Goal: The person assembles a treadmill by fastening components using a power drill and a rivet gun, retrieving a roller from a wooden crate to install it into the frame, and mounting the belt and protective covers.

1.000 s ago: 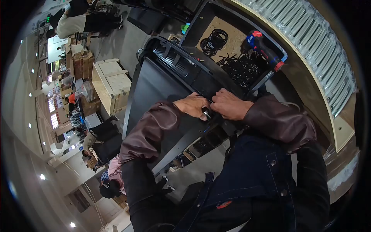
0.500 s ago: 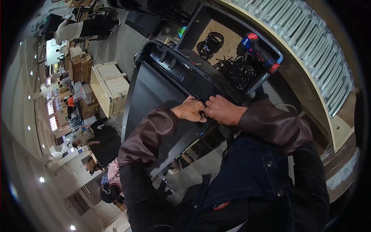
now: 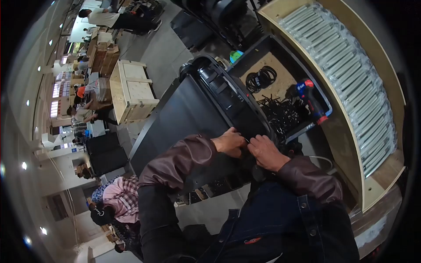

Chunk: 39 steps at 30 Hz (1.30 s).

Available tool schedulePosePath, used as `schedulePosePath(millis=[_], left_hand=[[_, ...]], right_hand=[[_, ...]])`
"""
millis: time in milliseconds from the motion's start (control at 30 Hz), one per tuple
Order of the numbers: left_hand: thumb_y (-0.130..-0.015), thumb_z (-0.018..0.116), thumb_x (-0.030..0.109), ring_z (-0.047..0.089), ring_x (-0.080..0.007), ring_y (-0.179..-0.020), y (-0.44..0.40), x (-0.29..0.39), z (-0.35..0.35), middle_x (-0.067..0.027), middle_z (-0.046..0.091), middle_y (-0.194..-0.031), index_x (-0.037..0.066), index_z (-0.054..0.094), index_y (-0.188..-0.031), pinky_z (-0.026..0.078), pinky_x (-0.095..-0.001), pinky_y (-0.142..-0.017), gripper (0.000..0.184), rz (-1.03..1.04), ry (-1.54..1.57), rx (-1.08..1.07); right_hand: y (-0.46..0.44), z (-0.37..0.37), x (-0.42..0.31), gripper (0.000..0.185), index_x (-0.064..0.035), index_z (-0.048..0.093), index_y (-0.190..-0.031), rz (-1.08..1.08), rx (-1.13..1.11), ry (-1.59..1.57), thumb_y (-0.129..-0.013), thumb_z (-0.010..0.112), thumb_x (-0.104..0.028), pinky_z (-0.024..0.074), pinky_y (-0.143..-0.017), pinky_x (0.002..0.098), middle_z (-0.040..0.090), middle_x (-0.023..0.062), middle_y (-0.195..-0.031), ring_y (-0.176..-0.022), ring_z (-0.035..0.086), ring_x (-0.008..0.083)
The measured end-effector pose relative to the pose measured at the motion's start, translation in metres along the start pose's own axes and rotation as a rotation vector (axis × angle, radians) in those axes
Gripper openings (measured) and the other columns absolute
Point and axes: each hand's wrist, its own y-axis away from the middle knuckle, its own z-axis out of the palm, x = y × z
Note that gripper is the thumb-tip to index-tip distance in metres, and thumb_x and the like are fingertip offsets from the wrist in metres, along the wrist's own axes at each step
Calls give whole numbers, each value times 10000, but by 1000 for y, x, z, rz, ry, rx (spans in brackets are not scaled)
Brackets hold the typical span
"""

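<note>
In front of me lies a long black treadmill-like machine with a flat deck (image 3: 175, 118). Its end compartment (image 3: 212, 81) is uncovered, showing ribbed and coiled parts. My left hand (image 3: 230, 142) is closed at the compartment's near edge, fingers curled downward. Just right of it, my right hand (image 3: 267, 152) is closed too, with thumb and fingers pinched at the same edge. A thin dark piece seems to lie between the two hands, but my fingers hide what they grip.
Beyond my right hand, a dark tray (image 3: 280, 46) holds black loops (image 3: 262, 78), a pile of small black pieces (image 3: 280, 115) and a blue-red power drill (image 3: 312, 101). At right, a wooden crate (image 3: 357, 193) contains plastic-wrapped metal tubes (image 3: 346, 83). Another crate (image 3: 131, 90) and several people stand farther left.
The head view has shifted, so the machine and tray appear lower and farther right. My hands, earlier pressed together, are now slightly apart along the same edge.
</note>
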Motion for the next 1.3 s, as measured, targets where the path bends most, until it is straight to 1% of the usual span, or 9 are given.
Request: schedulePosePath(millis=[333,433,567,667,767,967,1133,1200,1300], left_hand=[[-785,648,385,666,-296,-968,12,7,-9,-82,727,-906,172,752,-926,388,-450,-922,275,37,9,64],[-786,640,368,667,-281,-946,4,6,-7,-69,726,-890,194,759,-931,387,-446,-914,256,22,22,63],[-790,626,342,664,-273,-927,13,2,0,-71,720,-875,188,762,-902,378,-438,-914,235,36,1,40],[-797,616,314,657,-280,-945,11,6,-14,-78,718,-872,178,762,-895,357,-440,-940,222,-3,47,-22],[-795,618,308,653,-274,-965,8,6,-10,-73,719,-883,176,761,-923,341,-448,-955,233,-18,32,-60],[-786,636,318,653,-243,-959,11,7,-16,-49,721,-899,185,755,-945,315,-422,-947,239,-18,6,-72],[-784,653,319,656,-244,-939,7,5,-6,-59,721,-891,185,758,-937,316,-420,-944,229,5,15,-18],[-785,656,319,658,-247,-937,6,5,-4,-65,722,-893,184,759,-939,320,-425,-943,229,19,24,-1],[-789,656,316,664,-254,-944,5,6,-10,-71,725,-903,187,763,-946,333,-434,-938,230,-16,27,-39]], right_hand=[[-13,-39,2,324,-18,619,-1095,-54,-292,-82,-778,665,-71,422,-892,412,539,117,-960,-969,521,310],[-7,-58,21,412,-14,603,-1196,-135,-66,-102,-800,709,-62,426,-992,455,606,125,-1067,-1064,572,339],[23,-92,98,345,-10,597,-1221,551,497,135,-903,689,-110,457,-950,445,600,191,-1177,-1079,563,400],[74,-89,196,513,8,569,-1304,790,316,478,-902,731,-266,492,-916,403,632,202,-1208,-1061,624,358],[89,-75,268,718,74,528,-1352,1125,92,-342,-829,816,-325,551,-772,351,729,185,-1035,-865,697,261],[99,-78,278,560,65,568,-1280,969,202,-472,-807,770,-156,530,-820,319,692,159,-1066,-913,658,207],[121,-152,155,547,19,602,-1247,859,327,-216,-782,813,-178,513,-875,339,676,109,-1128,-916,642,213],[148,-161,135,557,3,600,-1239,983,398,-589,-767,830,-181,524,-868,341,667,101,-1153,-896,643,196],[122,-178,93,655,-3,545,-1311,1012,49,-974,-740,838,-130,570,-785,355,676,151,-1148,-920,676,216]])
